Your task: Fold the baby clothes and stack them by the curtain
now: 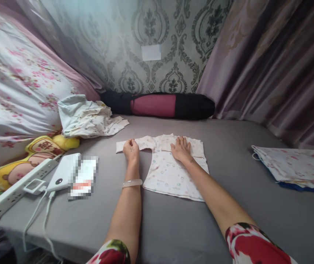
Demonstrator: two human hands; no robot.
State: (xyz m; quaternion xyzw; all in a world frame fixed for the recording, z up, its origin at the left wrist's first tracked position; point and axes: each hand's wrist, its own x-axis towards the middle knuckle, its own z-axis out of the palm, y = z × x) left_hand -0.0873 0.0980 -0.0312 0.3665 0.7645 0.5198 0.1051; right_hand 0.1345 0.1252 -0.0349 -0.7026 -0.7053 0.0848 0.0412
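A small white baby shirt (170, 172) with a tiny coloured print lies flat on the grey bed sheet (228, 205). Its left sleeve stretches out to the left. My left hand (131, 149) rests on that sleeve with its fingers curled closed around the fabric. My right hand (181, 148) lies flat on the shirt's chest near the collar, fingers stretched out and apart. A pale bangle (132, 183) sits on my left wrist.
A heap of unfolded baby clothes (86, 117) lies at the back left. Folded clothes (294, 167) are stacked at the right. A power bank (63, 172), power strip (10, 194), yellow plush toy (41, 146), floral quilt (16, 84) and dark bolster (159, 104) border the bed.
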